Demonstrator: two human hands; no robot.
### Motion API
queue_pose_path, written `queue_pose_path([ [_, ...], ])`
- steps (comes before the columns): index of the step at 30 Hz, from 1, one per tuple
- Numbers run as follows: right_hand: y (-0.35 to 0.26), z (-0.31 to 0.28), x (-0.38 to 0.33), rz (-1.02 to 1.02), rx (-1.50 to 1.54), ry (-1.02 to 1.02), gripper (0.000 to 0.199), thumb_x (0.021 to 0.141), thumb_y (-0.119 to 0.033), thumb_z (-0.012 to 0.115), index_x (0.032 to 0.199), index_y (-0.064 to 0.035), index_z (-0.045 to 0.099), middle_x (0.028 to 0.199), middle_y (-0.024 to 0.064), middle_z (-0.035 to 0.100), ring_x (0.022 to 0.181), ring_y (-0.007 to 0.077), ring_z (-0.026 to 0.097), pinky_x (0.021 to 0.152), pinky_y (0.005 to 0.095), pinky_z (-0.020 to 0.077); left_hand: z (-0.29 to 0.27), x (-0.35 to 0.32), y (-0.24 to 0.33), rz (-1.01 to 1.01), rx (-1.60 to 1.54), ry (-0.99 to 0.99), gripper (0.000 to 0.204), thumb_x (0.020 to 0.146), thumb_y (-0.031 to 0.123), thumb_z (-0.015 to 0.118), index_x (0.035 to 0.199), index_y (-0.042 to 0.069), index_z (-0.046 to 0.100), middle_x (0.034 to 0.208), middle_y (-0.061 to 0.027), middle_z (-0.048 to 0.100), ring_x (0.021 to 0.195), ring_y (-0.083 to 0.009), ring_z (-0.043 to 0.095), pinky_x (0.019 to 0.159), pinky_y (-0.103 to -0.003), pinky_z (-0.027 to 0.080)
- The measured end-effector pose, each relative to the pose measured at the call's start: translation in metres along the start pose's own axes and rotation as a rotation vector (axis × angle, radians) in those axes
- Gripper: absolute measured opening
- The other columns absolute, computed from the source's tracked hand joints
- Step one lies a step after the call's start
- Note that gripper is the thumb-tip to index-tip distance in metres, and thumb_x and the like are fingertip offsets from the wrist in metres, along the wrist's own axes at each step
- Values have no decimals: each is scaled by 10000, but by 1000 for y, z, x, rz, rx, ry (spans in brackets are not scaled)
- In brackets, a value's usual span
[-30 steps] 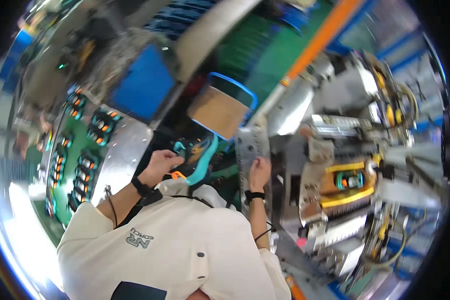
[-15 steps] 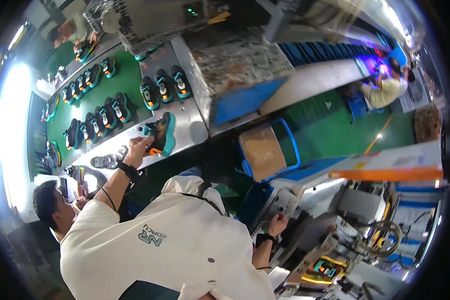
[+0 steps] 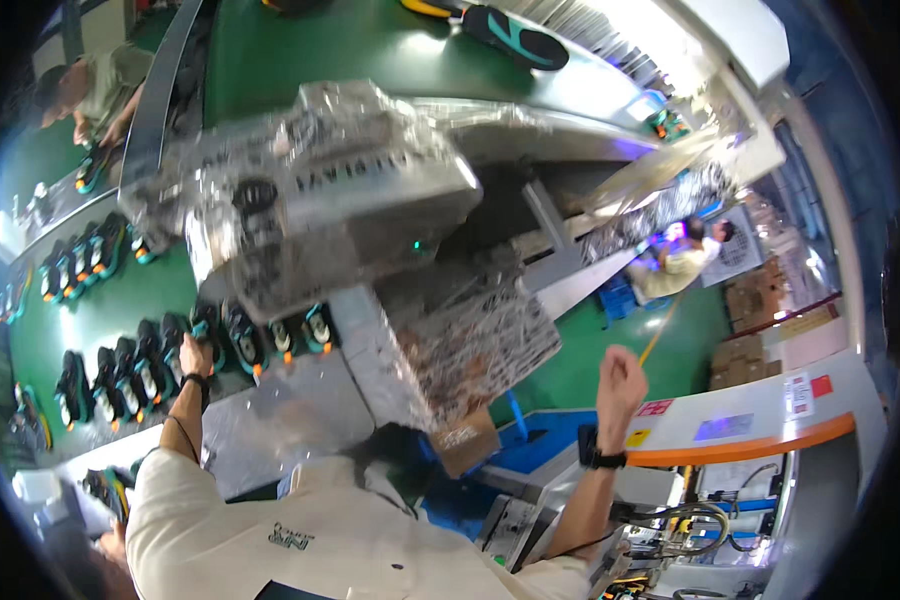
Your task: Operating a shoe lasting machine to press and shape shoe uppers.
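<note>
"Where are the hands?"

"The bare left hand [image 3: 196, 355] is at a black, teal and orange sports shoe [image 3: 208, 322] in the near row on the flat green work surface [image 3: 70, 325]. Its fingers are bent against the shoe (blurred, so I can't tell whether they grip it or merely touch). The raised right hand [image 3: 621, 385] is curled into a loose fist, with nothing visible in it."

"How much room is there?"

"Similar shoes [image 3: 150, 360] stand close on the left. On the right, the grey machine housing wrapped in clear film [image 3: 340, 190] overlaps the row in this view. Toward the body, the silver metal tabletop [image 3: 290, 410] offers a bare stretch. The right wrist is near the end of the white panel with an orange edge [image 3: 740, 425]; above that fist there's open air."

"And compared with half a second ago?"

"Then the left hand held a shoe above the metal, apart from the rows; now it's at the row. The right hand was lower, beside the machinery, and is now lifted."
</note>
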State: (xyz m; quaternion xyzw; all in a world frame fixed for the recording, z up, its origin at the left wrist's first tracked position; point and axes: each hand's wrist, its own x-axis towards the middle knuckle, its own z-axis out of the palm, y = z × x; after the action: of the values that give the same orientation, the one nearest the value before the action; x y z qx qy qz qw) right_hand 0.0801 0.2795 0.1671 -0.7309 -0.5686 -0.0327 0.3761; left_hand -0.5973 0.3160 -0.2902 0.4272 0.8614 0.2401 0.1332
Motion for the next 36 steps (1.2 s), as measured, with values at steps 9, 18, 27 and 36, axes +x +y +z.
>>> queue_pose_path([
  [9,-378,179,236,-1323,-107,-21,309,844,-70,688,1150,-42,660,1146,164,668,1096,341,626,969,403,490,42,-11,-40,-81,-133,-125,419,817,228,699,1078,35,434,842,-223,679,778,-444,664,684,-510,522],
  [18,-532,363,268,-1051,-230,-542,580,750,-219,774,1285,-83,597,1217,226,616,1141,362,592,1009,384,471,13,-19,-16,-119,-126,-95,466,826,304,744,1063,54,431,747,-219,647,729,-458,643,627,-531,499],
  [27,-450,347,341,-889,100,-273,501,728,-277,803,1148,-34,679,1073,119,701,999,217,660,901,346,510,11,-12,-8,-128,-118,-123,431,833,314,724,1060,40,480,781,-228,656,774,-456,640,656,-534,488],
  [36,-329,112,303,-285,695,-100,228,848,-137,711,985,45,728,884,115,715,735,174,664,596,322,513,-74,-61,94,469,-241,-118,426,853,213,755,1164,-35,604,1072,-212,668,962,-329,653,878,-406,508],
])
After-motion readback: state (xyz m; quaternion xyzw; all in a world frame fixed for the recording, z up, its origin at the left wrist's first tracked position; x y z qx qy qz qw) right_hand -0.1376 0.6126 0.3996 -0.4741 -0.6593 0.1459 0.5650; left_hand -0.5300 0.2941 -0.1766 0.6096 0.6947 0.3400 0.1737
